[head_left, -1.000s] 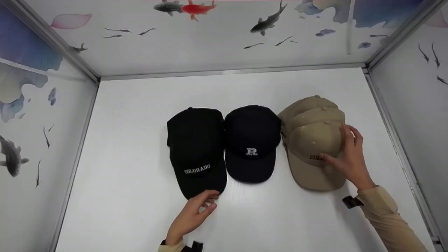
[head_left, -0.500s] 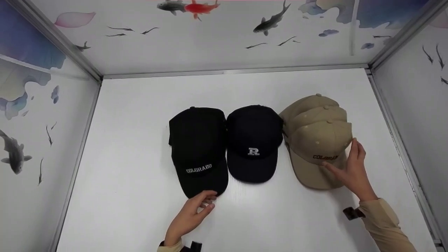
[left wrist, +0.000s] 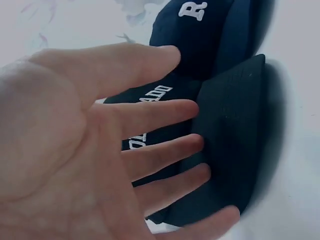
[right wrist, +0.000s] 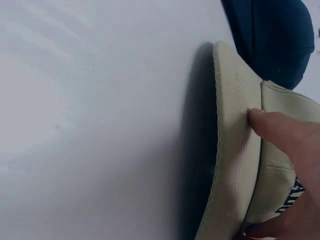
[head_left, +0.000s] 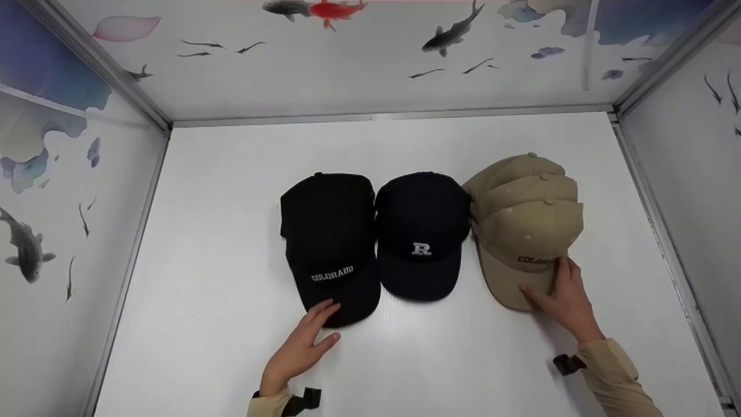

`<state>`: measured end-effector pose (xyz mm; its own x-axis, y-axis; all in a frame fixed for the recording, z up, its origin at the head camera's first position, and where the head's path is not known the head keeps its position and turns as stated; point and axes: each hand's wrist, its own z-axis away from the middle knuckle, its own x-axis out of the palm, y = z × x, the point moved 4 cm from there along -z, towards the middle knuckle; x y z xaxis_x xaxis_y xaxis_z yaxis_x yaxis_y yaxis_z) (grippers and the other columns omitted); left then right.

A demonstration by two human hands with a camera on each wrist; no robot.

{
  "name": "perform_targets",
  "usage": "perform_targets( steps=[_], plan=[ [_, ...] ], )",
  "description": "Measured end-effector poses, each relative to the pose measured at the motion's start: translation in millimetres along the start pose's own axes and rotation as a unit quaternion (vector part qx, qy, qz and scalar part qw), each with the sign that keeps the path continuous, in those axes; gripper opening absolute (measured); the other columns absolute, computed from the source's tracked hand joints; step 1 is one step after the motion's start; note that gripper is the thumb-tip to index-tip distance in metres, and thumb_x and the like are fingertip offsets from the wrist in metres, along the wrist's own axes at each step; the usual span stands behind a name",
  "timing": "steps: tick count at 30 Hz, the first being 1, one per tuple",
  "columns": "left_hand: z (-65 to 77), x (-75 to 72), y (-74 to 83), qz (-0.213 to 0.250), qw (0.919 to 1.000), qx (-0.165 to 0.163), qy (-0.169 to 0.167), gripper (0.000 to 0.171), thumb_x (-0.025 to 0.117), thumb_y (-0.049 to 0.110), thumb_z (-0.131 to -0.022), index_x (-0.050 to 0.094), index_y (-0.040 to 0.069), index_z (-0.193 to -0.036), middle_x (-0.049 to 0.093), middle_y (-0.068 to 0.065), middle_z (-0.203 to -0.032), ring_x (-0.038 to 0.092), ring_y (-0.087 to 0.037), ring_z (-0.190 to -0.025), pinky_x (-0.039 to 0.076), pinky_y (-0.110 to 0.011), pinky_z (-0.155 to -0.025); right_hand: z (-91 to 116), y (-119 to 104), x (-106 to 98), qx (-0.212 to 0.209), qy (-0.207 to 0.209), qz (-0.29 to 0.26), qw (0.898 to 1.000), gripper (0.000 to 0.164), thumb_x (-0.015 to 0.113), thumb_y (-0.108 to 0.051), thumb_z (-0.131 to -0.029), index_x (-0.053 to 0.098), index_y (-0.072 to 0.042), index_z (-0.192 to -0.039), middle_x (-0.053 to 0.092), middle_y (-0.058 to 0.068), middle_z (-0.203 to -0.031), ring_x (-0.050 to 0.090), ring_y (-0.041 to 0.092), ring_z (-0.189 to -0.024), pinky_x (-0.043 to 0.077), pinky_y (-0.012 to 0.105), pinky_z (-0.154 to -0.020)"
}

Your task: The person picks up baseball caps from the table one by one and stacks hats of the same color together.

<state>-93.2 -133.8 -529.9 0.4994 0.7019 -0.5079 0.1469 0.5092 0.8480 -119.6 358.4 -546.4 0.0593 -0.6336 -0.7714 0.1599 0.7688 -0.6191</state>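
In the head view, three beige caps (head_left: 512, 231) overlap in a nested row at the right; the front one bears dark lettering. My right hand (head_left: 568, 304) lies over its brim, and in the right wrist view the thumb (right wrist: 280, 127) touches the brim (right wrist: 232, 135) near the crown seam. A black cap (head_left: 330, 231) with white COLORADO lettering lies at the left. My left hand (head_left: 296, 350) reaches over its brim (left wrist: 230, 125), fingers straight and spread, gripping nothing. Between them sits a navy cap (head_left: 422, 214) with a white R.
The white tabletop (head_left: 220, 243) is bounded by a back panel (head_left: 347, 75) and side panels printed with fish, joined by metal framing (head_left: 399, 116). Small black cameras are strapped to both wrists.
My right hand has slid from the front beige cap's crown down to its brim, uncovering more of the cap. My left hand's fingers have straightened and spread over the black brim.
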Motion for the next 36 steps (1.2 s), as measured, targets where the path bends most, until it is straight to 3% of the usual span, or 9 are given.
perform_targets(
  steps=[6, 10, 14, 17, 24, 31, 36],
  plan=[
    [-2.2, -8.6, -7.0, 0.005, 0.9996, -0.013, -0.025, 0.052, 0.053, 0.022, -0.1, 0.04, -0.008, -0.141, 0.034, -0.024, -0.148, 0.027, -0.043, -0.137, 0.023, -0.058, -0.107, -3, -5, 5, 0.001, 0.008, 0.0, 1.0, 0.106, 0.075, -0.034, -0.084, 0.003, 0.01, -0.149, 0.014, 0.04, -0.143, 0.022, 0.056, -0.129, 0.027, 0.067, -0.098],
    [-1.6, -17.1, -13.8, -0.017, 0.999, -0.04, 0.013, 0.052, 0.056, 0.018, -0.098, 0.041, -0.01, -0.139, 0.033, -0.027, -0.147, 0.029, -0.046, -0.135, 0.026, -0.058, -0.106, -7, -6, 9, 0.0, 0.015, -0.006, 1.0, 0.107, 0.075, -0.034, -0.084, 0.003, 0.007, -0.15, 0.014, 0.039, -0.144, 0.022, 0.054, -0.131, 0.026, 0.066, -0.099],
    [0.6, -21.1, -23.2, -0.11, 0.9855, -0.107, 0.073, 0.056, 0.061, 0.014, -0.094, 0.04, -0.012, -0.139, 0.036, -0.03, -0.144, 0.03, -0.051, -0.131, 0.032, -0.059, -0.102, -9, -7, 12, 0.002, 0.022, -0.006, 1.0, 0.107, 0.075, -0.034, -0.084, 0.002, 0.006, -0.151, 0.014, 0.039, -0.144, 0.022, 0.055, -0.13, 0.026, 0.066, -0.1],
    [-0.2, -17.2, -25.8, -0.154, 0.9746, -0.14, 0.083, 0.063, 0.064, 0.015, -0.092, 0.036, -0.014, -0.14, 0.036, -0.032, -0.143, 0.029, -0.053, -0.13, 0.034, -0.06, -0.099, -9, -8, 13, 0.0, 0.031, -0.002, 1.0, 0.107, 0.075, -0.033, -0.083, 0.003, 0.008, -0.15, 0.016, 0.04, -0.143, 0.023, 0.056, -0.13, 0.026, 0.066, -0.099],
    [-13.2, -15.0, -17.2, -0.147, 0.9728, -0.153, 0.093, 0.071, 0.063, 0.023, -0.093, 0.032, -0.025, -0.134, 0.032, -0.041, -0.139, 0.022, -0.056, -0.132, 0.033, -0.061, -0.1, -8, -10, 20, -0.011, 0.056, 0.005, 0.998, 0.104, 0.076, -0.03, -0.083, 0.008, 0.012, -0.148, 0.018, 0.041, -0.142, 0.025, 0.056, -0.128, 0.027, 0.066, -0.098],
    [-30.2, -27.1, -22.7, -0.187, 0.9594, -0.192, 0.086, 0.074, 0.062, 0.029, -0.094, 0.03, -0.023, -0.137, 0.031, -0.038, -0.14, 0.016, -0.055, -0.135, 0.032, -0.065, -0.097, -7, -10, 24, -0.009, 0.058, 0.016, 0.998, 0.103, 0.076, -0.029, -0.083, 0.008, 0.013, -0.148, 0.018, 0.041, -0.142, 0.025, 0.057, -0.128, 0.027, 0.068, -0.097],
    [-32.7, -27.7, -27.9, -0.182, 0.9583, -0.203, 0.085, 0.076, 0.062, 0.03, -0.094, 0.028, -0.023, -0.138, 0.032, -0.038, -0.139, 0.016, -0.055, -0.135, 0.03, -0.065, -0.098, -8, -9, 22, -0.001, 0.041, 0.003, 0.999, 0.105, 0.075, -0.03, -0.084, 0.004, 0.01, -0.149, 0.015, 0.04, -0.144, 0.023, 0.057, -0.13, 0.026, 0.067, -0.099]
  ],
)
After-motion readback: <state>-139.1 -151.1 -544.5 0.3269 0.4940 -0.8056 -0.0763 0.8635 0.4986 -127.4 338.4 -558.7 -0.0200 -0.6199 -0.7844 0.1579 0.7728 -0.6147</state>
